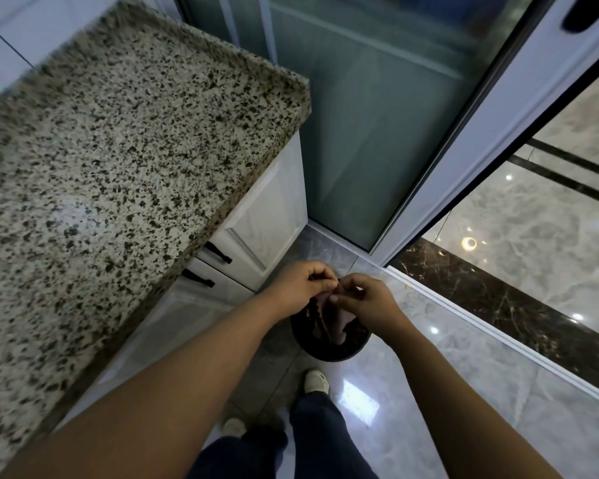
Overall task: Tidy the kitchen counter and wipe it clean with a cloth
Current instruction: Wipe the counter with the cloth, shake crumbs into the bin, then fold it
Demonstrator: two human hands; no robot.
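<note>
To the left of my hands and higher up, the speckled granite tabletop (111, 160) is filling that side of the view, its rounded front edge running diagonally down toward my left forearm and its far corner ending short of the glass door (370, 133). Under that edge I am seeing white cabinet fronts (267, 216) with two dark handles (218, 252).

My left hand (300, 286) is curling its fingers and pinching something thin; I cannot tell what it is. Touching it fingertip to fingertip, my right hand (367, 302) is pinching too, gripping a pale pink cloth (343, 319) that is hanging just below both hands.

Directly beneath them a dark round bin (329, 344) is standing on the floor, close to the cabinet corner. My shoe (315, 382) is sitting just nearer than the bin.

To the right of my hands, glossy grey floor tiles (464, 392) are lying open as far as the white door track (498, 333), with a dark marble strip (519, 305) beyond it.
</note>
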